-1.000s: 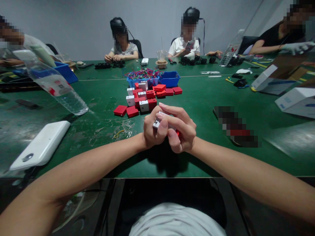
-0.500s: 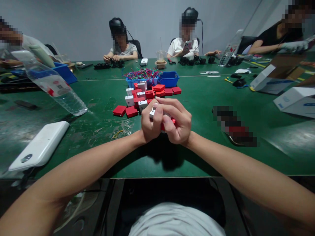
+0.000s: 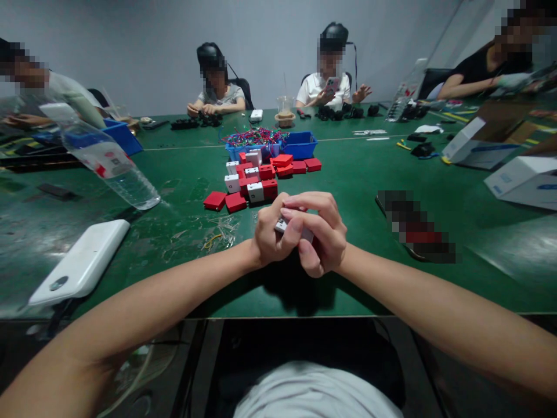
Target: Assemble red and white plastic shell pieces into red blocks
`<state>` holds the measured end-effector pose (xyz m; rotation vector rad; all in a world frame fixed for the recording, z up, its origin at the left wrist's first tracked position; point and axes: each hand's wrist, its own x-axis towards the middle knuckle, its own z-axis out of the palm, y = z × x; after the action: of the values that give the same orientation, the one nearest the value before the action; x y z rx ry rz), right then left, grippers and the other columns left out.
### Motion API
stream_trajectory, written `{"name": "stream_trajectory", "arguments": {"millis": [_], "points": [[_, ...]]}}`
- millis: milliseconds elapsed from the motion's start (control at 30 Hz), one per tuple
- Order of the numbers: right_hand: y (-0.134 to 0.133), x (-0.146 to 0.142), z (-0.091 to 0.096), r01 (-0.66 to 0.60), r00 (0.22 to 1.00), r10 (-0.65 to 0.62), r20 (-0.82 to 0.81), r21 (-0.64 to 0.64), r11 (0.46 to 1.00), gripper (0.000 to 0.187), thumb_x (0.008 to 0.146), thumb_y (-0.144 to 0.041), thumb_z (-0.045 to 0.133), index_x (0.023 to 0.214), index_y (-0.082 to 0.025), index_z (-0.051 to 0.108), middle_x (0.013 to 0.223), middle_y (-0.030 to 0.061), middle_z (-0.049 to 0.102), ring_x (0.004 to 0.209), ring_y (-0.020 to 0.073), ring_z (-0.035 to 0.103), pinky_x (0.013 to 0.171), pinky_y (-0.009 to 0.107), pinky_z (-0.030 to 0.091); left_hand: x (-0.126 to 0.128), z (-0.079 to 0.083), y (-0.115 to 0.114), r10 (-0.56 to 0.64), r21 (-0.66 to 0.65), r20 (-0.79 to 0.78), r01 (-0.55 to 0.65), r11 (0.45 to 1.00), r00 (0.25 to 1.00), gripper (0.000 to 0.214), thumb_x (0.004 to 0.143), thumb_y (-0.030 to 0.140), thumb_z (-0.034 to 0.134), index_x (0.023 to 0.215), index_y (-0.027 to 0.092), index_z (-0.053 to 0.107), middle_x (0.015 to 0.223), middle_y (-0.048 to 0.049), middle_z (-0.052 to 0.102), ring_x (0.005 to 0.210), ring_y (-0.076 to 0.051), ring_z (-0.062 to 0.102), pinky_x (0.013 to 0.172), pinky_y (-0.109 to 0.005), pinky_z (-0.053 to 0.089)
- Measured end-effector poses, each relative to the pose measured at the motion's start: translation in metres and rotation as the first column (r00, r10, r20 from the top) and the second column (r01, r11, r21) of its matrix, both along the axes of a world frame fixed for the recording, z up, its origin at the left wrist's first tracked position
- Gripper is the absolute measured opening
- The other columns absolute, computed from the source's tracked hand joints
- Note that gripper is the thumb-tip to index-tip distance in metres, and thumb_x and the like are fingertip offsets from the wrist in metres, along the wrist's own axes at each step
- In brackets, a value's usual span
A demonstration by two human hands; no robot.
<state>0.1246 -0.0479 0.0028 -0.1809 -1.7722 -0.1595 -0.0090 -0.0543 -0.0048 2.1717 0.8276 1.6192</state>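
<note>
Close together above the table, my left hand and my right hand are both closed around a small white box. Dark openings show on one end of this box, and its other side is largely covered by my fingers. A trace of red appears between the hands, but whether it belongs to the same box I cannot tell. Just beyond my hands lies a cluster of similar boxes, some white and some red, several of them leaning on or touching each other.
Behind the boxes stand a blue bin of coloured wires and another blue bin. A white power bank and a tilted water bottle are left; a phone and white cartons are right. Several people sit around the green table.
Both hands have come slightly lower and nearer to me, with the box turned so that more white and less red shows. Across the table, a person's free hand has lifted.
</note>
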Motion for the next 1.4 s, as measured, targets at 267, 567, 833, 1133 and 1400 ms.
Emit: {"name": "stream_trajectory", "arguments": {"millis": [267,567,833,1133,1400], "points": [[0.012,-0.002,0.008,0.110,0.990,-0.094,0.105,-0.159,0.981,0.029,0.085,-0.022,0.048,0.111,-0.020,0.061,0.113,0.0122,0.064,0.105,0.0271,0.062,0.090,0.048,0.054,0.000,0.001,0.030,0.033,-0.113,0.130,-0.018,0.993,0.991,0.053,0.095,0.066,0.035,0.073,0.020,0.048,0.061,0.0018,0.048,0.053,-0.011,0.043,0.048,-0.026,0.037],[0.036,0.009,0.000,0.143,0.948,-0.022,0.318,-0.363,0.921,0.053,0.092,-0.041,0.054,0.139,-0.019,0.043,0.136,0.0183,0.052,0.130,0.0302,0.049,0.106,0.052,0.044,0.004,-0.001,0.050,0.111,-0.546,0.404,0.141,0.826,0.908,0.060,0.085,0.076,0.048,0.067,0.018,0.053,0.060,0.0004,0.053,0.053,-0.011,0.049,0.048,-0.024,0.041],[0.034,0.007,-0.004,0.223,0.874,-0.077,0.479,-0.256,0.941,0.079,0.080,-0.059,0.069,0.144,-0.021,0.042,0.147,0.0213,0.044,0.138,0.0356,0.041,0.108,0.059,0.039,0.006,0.002,0.055,0.281,-0.711,0.498,0.201,0.674,0.820,0.048,0.094,0.064,0.044,0.094,0.019,0.062,0.089,-0.0058,0.065,0.093,-0.020,0.067,0.079,-0.030,0.058],[0.033,0.004,-0.008,0.233,0.871,-0.095,0.482,-0.234,0.944,0.078,0.075,-0.054,0.077,0.141,-0.024,0.047,0.150,0.0194,0.039,0.140,0.0369,0.038,0.109,0.062,0.038,0.003,0.002,0.051,0.196,-0.656,0.479,0.200,0.728,0.856,0.025,0.092,0.043,0.057,0.107,0.023,0.062,0.095,-0.0057,0.063,0.103,-0.023,0.065,0.087,-0.032,0.057],[0.035,0.013,-0.003,0.208,0.844,-0.035,0.536,-0.265,0.942,0.082,0.075,-0.018,0.073,0.147,-0.027,0.035,0.145,0.0171,0.038,0.136,0.0344,0.040,0.106,0.059,0.043,0.004,0.002,0.054,0.090,-0.674,0.403,0.229,0.702,0.911,0.042,0.098,0.057,0.042,0.092,0.019,0.060,0.075,-0.0049,0.062,0.073,-0.020,0.068,0.065,-0.033,0.058]]}}
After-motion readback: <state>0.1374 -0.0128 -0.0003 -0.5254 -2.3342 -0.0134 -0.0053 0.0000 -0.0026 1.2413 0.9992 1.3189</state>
